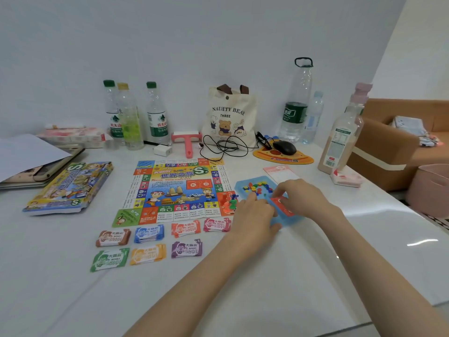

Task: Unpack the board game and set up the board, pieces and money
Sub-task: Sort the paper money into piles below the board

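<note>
Over the blue tray [240, 185], the right hand [301, 198] pinches red cards [282, 207]; beside that grip, the left hand [252, 211], hold unclear.

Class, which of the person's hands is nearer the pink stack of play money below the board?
Left. The left hand sits just right of the pink money stack; the right hand is farther right, over the blue tray, pinching red cards.

Board [175, 188] flat; seven money stacks [148, 233] alongside; pieces [257, 187] in blue tray [240, 184].
</note>
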A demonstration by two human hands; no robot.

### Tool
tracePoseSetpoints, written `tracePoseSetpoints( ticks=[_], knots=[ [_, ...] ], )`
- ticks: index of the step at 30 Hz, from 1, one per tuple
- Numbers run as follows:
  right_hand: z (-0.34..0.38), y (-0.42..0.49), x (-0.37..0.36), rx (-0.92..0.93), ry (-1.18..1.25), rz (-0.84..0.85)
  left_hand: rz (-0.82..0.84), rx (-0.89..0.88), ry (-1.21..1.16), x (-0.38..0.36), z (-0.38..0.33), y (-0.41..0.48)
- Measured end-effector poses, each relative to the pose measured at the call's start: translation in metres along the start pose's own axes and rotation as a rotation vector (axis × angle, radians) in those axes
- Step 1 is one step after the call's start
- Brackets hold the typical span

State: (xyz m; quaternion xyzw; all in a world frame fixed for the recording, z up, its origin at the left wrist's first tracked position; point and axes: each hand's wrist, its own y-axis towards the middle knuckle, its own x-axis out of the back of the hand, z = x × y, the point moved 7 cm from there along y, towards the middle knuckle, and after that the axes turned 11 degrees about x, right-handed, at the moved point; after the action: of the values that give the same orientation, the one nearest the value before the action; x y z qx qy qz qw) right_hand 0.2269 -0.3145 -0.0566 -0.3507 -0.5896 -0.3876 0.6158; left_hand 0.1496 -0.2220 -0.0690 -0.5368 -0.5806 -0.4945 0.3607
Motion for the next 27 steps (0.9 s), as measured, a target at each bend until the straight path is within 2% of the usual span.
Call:
tracePoseSetpoints(
  ticks=[3,7,13,27],
  knots=[
    [-0.002,0.003,-0.004,0.024,-0.095,0.076,-0.033,-0.006,-0.043,-0.003,-0.003,0.003],
    [-0.002,0.004,-0.008,0.049,-0.172,0.224,0.006,0.031,-0.131,-0.009,0.005,0.006],
    [-0.009,0.008,-0.015,0.012,-0.148,0.361,-0.011,0.054,-0.124,-0.010,0.011,0.006],
    [-0.009,0.016,-0.008,0.073,-0.109,0.406,-0.006,0.044,-0.110,-0.007,0.011,0.004]
  ],
)
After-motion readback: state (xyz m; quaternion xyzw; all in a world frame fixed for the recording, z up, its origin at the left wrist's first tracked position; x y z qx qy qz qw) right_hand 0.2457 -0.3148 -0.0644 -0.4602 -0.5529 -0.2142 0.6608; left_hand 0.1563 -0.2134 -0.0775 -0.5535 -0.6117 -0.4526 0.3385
